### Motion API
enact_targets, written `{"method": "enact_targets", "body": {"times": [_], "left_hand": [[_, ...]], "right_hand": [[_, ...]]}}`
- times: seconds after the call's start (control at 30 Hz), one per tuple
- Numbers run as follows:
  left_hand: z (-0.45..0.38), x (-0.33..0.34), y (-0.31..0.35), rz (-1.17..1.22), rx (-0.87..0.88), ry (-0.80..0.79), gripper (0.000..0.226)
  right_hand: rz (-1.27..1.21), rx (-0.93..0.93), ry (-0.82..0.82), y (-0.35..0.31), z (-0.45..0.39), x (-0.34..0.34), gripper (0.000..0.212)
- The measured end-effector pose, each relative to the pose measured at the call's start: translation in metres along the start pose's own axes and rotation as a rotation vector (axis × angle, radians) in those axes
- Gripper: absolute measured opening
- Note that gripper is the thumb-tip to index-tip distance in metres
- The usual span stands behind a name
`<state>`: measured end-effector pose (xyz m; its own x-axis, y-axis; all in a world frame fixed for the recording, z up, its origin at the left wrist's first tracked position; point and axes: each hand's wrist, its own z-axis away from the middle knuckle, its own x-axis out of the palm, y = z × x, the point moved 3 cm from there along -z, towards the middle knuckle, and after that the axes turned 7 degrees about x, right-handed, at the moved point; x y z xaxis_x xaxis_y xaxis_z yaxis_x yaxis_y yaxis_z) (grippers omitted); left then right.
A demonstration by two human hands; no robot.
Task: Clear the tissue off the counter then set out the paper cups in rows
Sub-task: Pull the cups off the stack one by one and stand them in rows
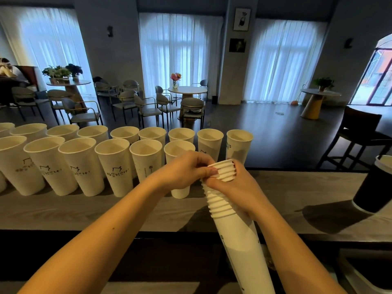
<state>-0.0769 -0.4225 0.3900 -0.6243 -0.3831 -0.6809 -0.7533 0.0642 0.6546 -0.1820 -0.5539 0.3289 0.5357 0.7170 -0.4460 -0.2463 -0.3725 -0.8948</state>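
Grey café table (106, 209) holds two rows of upright paper cups (112, 166); just right of them, the right hand (235, 187) clasps a nested stack (231, 219) steady while the left hand (186, 172) pinches its top rim to peel one free.

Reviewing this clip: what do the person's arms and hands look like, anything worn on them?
Both forearms are bare as far as the frame shows, with no sleeve edge in view. The left hand and right hand carry no gloves, rings, watch or bracelet that I can see. The left thumbnail looks short and unpainted.
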Motion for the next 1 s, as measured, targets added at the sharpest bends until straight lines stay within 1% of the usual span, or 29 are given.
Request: {"method": "enact_targets", "body": {"times": [0.1, 0.2, 0.27, 0.3, 0.37, 0.47, 0.5, 0.53, 0.57, 0.63, 0.7, 0.77, 0.83, 0.9, 1.0], "left_hand": [[-0.007, 0.003, 0.005, 0.041, -0.014, 0.0, 0.004], [-0.014, 0.004, 0.008, 0.047, -0.018, 0.065, 0.015], [-0.019, 0.005, 0.012, 0.068, -0.012, 0.1, 0.006], [-0.022, 0.004, 0.014, 0.071, -0.011, 0.144, 0.007], [-0.028, -0.007, 0.017, 0.003, 0.0, 0.325, 0.011], [-0.03, -0.028, 0.023, -0.129, 0.054, 0.692, 0.011], [-0.029, -0.033, 0.024, -0.175, 0.082, 0.779, 0.012], [-0.029, -0.033, 0.025, -0.256, 0.11, 0.814, 0.014], [-0.031, -0.03, 0.026, -0.366, 0.132, 0.788, 0.015], [-0.037, -0.013, 0.023, -0.581, 0.119, 0.626, 0.017], [-0.04, 0.012, 0.017, -0.69, 0.084, 0.482, 0.018], [-0.041, 0.032, 0.007, -0.781, 0.082, 0.387, 0.016], [-0.041, 0.042, -0.004, -0.834, 0.043, 0.336, 0.021], [-0.044, 0.04, -0.012, -0.851, 0.011, 0.333, 0.025], [-0.048, 0.037, -0.015, -0.916, 0.006, 0.314, 0.025]], "right_hand": [[-0.011, -0.009, 0.012, 0.002, 0.007, -0.011, 0.081], [-0.021, 0.005, 0.003, 0.006, 0.015, -0.021, 0.088], [-0.03, 0.015, 0.015, 0.01, 0.02, -0.03, 0.087], [-0.034, 0.024, 0.017, 0.012, 0.021, -0.034, 0.087], [-0.03, 0.038, 0.021, 0.015, 0.022, -0.042, 0.09], [-0.036, 0.052, 0.061, 0.022, 0.022, -0.055, 0.095], [-0.047, 0.063, 0.079, 0.025, 0.022, -0.059, 0.094], [-0.058, 0.076, 0.092, 0.028, 0.022, -0.062, 0.093], [-0.066, 0.083, 0.099, 0.029, 0.021, -0.064, 0.091], [-0.074, 0.083, 0.102, 0.033, 0.02, -0.065, 0.089], [-0.081, 0.078, 0.101, 0.034, 0.018, -0.064, 0.084], [-0.095, 0.076, 0.093, 0.034, 0.016, -0.061, 0.083], [-0.103, 0.076, 0.081, 0.036, 0.013, -0.058, 0.087], [-0.104, 0.079, 0.07, 0.04, 0.01, -0.054, 0.091], [-0.115, 0.096, 0.056, 0.045, 0.006, -0.051, 0.095]]}}
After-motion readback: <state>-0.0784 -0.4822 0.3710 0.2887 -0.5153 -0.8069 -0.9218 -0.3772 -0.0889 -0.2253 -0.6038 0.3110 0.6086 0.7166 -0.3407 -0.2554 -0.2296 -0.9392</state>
